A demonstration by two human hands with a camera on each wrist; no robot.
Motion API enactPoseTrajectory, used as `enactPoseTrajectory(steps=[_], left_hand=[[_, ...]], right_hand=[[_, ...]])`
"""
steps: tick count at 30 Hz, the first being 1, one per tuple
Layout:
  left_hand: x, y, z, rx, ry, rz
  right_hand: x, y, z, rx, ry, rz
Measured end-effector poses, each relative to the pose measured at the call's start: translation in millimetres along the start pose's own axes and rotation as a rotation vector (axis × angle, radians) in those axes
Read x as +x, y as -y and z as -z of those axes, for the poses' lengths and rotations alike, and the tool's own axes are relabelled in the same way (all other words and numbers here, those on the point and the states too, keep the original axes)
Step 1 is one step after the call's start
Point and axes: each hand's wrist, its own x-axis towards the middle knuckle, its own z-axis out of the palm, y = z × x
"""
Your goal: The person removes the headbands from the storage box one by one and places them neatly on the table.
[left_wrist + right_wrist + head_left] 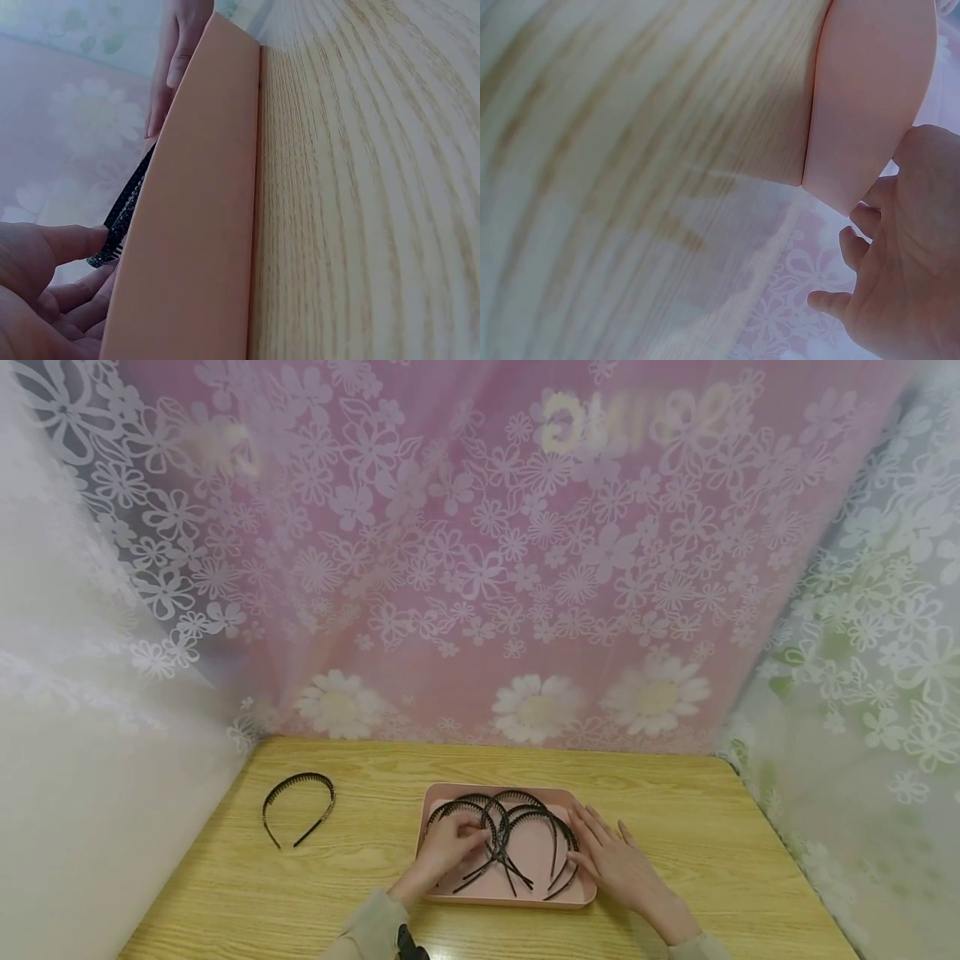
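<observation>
A pink tray (510,902) on the table holds several black toothed headbands (536,814), overlapping one another. My left hand (448,845) reaches over the tray's left part and pinches a headband (124,217) between thumb and fingers; in the left wrist view the tray's side hides much of this grip. At the tray's right end, my right hand (618,868) rests against the rim with its fingers extended. In the right wrist view, this right hand (904,247) touches the tray's outer wall (866,97).
One more black headband (300,810) lies by itself on the wooden table (360,860), left of the tray. A pink flowered curtain (480,568) hangs behind the table, with pale sheets at both sides. A dark watch or band (408,943) is on the left wrist.
</observation>
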Motion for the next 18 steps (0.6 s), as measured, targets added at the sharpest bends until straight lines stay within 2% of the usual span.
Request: enactPoseTrajectory(steps=[2, 8, 15, 18], left_hand=[[-0.4, -1.3, 0.1, -0.006, -0.004, -0.003], [0.7, -3.8, -0.8, -0.114, 0.023, -0.01], [-0.4, -5.6, -1.9, -0.197, 0.018, -0.069], [-0.2, -7.2, -2.0, -0.247, 0.01, -0.066]], right_hand=[[-0.5, -1.3, -1.5, -0.013, 0.001, 0.002], [-1.2, -5.5, -5.9, -0.043, -0.004, -0.002], [0.3, 0.9, 1.4, -0.011, 0.023, -0.013], [0.7, 1.9, 2.7, -0.013, 0.033, -0.016]])
